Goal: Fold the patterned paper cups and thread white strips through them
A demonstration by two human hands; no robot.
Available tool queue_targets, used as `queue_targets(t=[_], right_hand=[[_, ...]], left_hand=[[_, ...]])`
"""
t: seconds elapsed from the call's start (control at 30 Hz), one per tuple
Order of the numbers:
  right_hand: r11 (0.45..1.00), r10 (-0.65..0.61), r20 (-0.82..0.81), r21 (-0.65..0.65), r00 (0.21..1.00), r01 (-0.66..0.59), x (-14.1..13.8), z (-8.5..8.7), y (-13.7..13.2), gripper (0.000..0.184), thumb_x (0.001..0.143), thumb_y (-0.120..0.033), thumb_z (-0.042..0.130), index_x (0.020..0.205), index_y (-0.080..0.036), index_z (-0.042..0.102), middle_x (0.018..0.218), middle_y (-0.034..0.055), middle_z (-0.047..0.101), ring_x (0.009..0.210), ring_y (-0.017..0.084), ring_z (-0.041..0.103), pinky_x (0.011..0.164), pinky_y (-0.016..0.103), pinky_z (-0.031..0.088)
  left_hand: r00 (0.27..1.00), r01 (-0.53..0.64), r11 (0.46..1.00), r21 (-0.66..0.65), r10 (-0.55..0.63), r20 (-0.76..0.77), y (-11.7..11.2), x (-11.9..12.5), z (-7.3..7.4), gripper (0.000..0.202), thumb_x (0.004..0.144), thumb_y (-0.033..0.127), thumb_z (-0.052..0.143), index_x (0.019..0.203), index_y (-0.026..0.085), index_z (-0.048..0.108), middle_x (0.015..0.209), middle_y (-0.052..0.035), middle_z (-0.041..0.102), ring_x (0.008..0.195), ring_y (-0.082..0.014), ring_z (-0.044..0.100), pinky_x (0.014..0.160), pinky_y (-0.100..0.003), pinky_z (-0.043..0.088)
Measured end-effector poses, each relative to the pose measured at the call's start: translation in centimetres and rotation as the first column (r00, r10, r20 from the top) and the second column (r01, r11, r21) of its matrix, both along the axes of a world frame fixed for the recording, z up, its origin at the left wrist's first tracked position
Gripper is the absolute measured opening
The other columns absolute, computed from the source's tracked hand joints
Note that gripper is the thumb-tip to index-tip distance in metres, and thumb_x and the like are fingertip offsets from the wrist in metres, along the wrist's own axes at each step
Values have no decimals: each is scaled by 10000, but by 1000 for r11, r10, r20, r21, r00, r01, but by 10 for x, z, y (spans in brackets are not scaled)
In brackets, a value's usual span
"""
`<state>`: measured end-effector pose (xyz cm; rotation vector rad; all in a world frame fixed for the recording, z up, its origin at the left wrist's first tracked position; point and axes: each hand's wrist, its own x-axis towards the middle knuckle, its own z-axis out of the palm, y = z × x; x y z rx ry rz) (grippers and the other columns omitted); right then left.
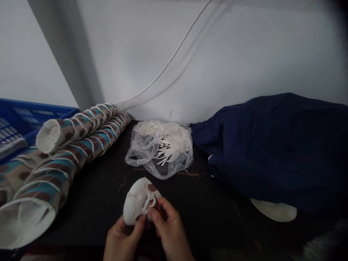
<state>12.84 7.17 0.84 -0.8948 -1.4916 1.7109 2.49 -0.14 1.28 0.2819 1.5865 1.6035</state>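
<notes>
A small white cup-shaped fabric piece (135, 199) with brown spots is held low over the dark table. My left hand (122, 237) closes round its lower edge, thumb on the front. At its right side, my right hand (170, 224) pinches a thin white strip (149, 203) that forms a loop against the piece. The fingers behind the piece are hidden. Beyond the hands lies a clear plastic bag (174, 165), open, with many short white strips (164, 148) in it.
Long nested stacks of spotted, white-edged cups (81, 152) lie at the left, beside a blue plastic crate (35, 112). Dark blue cloth (272, 152) covers the right side, with a pale rounded piece (274, 210) showing beneath. A white cable (174, 54) crosses the wall.
</notes>
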Motion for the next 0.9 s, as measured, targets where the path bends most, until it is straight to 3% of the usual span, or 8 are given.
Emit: queue_targets(t=[0.07,0.13,0.23,0.3,0.37,0.57,0.83,0.9], right_hand=[[993,-20,57,117,998,14,7,6,0,198,933,-393,564,943,-212,643,840,38,633,746,178,576,670,268,469],[948,-49,110,318,993,11,15,11,0,163,963,-307,499,984,-222,636,926,63,655,835,198,619,739,284,484],[832,53,245,525,968,-179,24,14,-1,201,960,-234,460,1000,-231,657,889,63,690,809,205,669,740,282,495],[794,124,361,523,924,-311,25,15,-3,239,964,-228,445,1033,-227,673,884,65,717,795,214,696,717,278,498],[789,128,419,506,899,-348,23,15,-3,261,972,-224,428,1062,-212,673,950,75,732,842,221,711,719,271,495],[751,70,385,587,920,-302,16,15,-3,277,977,-221,397,940,-180,668,819,63,718,713,186,695,631,237,460],[756,69,395,578,916,-307,18,17,-2,252,972,-198,389,928,-194,637,828,53,716,721,167,687,634,216,442],[741,35,461,584,886,-333,18,15,-4,250,968,-193,381,909,-198,623,798,48,709,692,170,685,611,223,428]], left_hand=[[1000,-28,999,-31,28,-8,1,-3,1,445,558,468,870,838,137,770,746,-79,800,712,-259,735,642,-288,558],[999,-47,996,-77,46,-22,0,-7,4,482,558,472,870,871,122,759,748,-84,798,719,-252,729,640,-277,541],[995,-63,993,-100,55,-78,-2,-11,6,465,581,482,852,857,121,752,728,-74,790,721,-249,716,631,-271,519],[994,-61,994,-91,52,-96,-3,-12,7,445,594,471,848,864,132,751,744,-64,790,767,-261,719,667,-280,524],[995,-62,994,-95,54,-85,-4,-12,7,445,597,459,848,891,141,746,770,-57,792,810,-269,722,709,-291,531],[990,-59,988,-142,40,-133,-6,-12,5,488,594,510,823,883,126,738,726,-63,776,782,-269,712,704,-299,518],[982,-42,987,-158,12,-186,-8,-13,0,519,632,545,794,926,124,719,813,-90,795,781,-265,704,707,-300,518],[955,-48,986,-161,-2,-296,-10,-13,-6,470,679,519,769,959,144,723,862,-81,794,816,-271,714,722,-299,528]])
